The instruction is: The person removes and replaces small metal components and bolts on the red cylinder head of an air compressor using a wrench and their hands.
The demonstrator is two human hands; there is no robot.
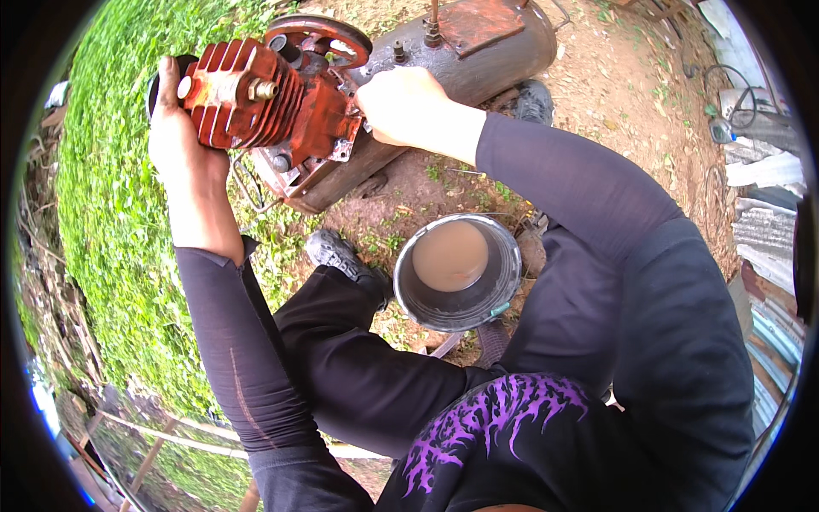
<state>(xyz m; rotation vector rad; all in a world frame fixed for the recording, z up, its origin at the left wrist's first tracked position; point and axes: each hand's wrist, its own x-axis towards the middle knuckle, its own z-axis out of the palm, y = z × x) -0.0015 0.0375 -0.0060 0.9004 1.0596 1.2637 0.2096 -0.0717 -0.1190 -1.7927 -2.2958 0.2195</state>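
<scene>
A: Where is the red pump head [256,94]?
B: Up at eleven o'clock, on the rusty tank [478,51].
A: And the hands?
B: Apart. Left hand [175,128] grips the fins; right hand [401,107] looks clamped at its side, likely loosening something. Next needs steady holding.

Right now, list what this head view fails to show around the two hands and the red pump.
- Right hand: its fingertips are tucked behind the red pump, so any tool or bolt there is hidden.
- Left hand: its palm side is pressed to the pump's far end, out of sight.
- Tank: its top is cut off by the picture's edge.
- Bucket: murky liquid hides its bottom.
</scene>
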